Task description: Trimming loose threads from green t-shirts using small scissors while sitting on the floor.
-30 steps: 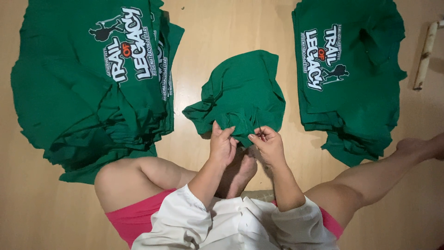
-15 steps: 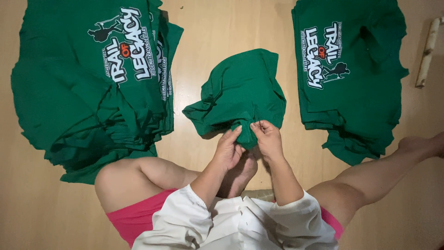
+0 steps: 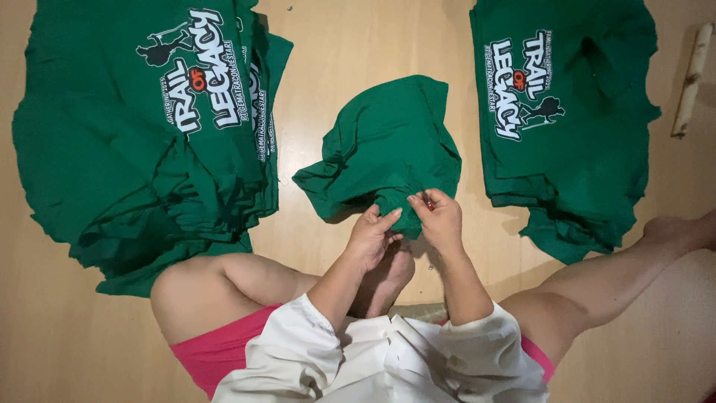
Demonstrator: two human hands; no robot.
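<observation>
Seated person on wooden floor (image 3: 358,60): left hand (image 3: 371,237) and right hand (image 3: 440,218), each grip pinched on the near edge of a crumpled green shirt (image 3: 388,145). Printed shirt stacks lie left (image 3: 149,127) and right (image 3: 567,112); this one remains unfolded.

both shirt piles (image 3: 149,149) run past the top edge; fingers (image 3: 421,201) pinch something too small to tell.

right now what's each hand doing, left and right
Left hand: closed, pinching the near edge of the crumpled green shirt.
Right hand: closed, fingers pinching the same edge.
</observation>
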